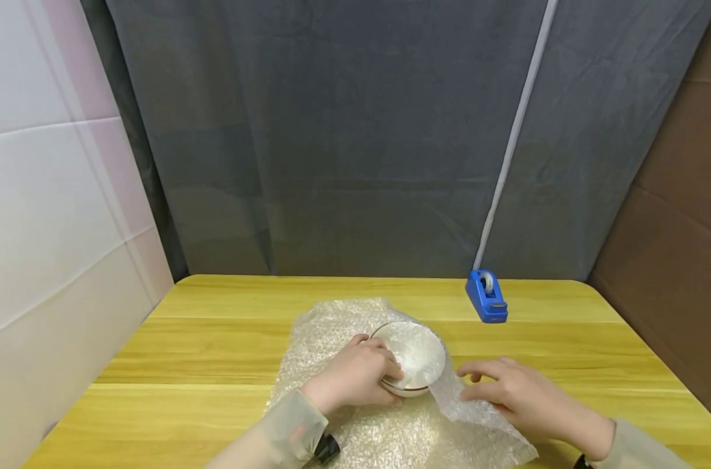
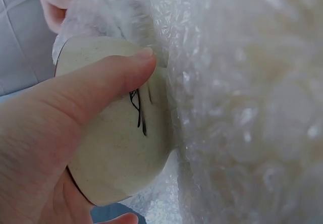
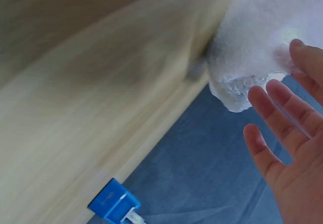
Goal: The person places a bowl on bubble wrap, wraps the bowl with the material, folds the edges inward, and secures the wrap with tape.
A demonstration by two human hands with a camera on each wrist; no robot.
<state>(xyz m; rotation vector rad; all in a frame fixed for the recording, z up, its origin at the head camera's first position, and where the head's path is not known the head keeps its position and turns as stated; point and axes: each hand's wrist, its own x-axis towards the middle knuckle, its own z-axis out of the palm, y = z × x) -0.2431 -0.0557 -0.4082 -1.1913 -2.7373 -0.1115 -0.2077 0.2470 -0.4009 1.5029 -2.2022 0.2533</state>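
Observation:
A cream bowl (image 1: 420, 348) with a dark rim sits on a sheet of bubble wrap (image 1: 326, 329). My left hand (image 1: 355, 374) grips its near left side, thumb outside and fingers over the rim. In the left wrist view the bowl (image 2: 111, 148) shows a thin black line drawing beside the thumb. A flap of the wrap rises along the bowl's right side and partly covers it. Right of that flap is my right hand (image 1: 516, 394). In the right wrist view its fingers are extended and apart near the bubble wrap (image 3: 262, 32); whether the thumb touches it I cannot tell.
A blue tape dispenser (image 1: 487, 299) with a roll in it stands near the back edge of the wooden table (image 1: 214, 352), right of the wrap. Behind the table hangs a dark grey cloth (image 1: 343, 143). A white panel borders the left side, a brown one the right.

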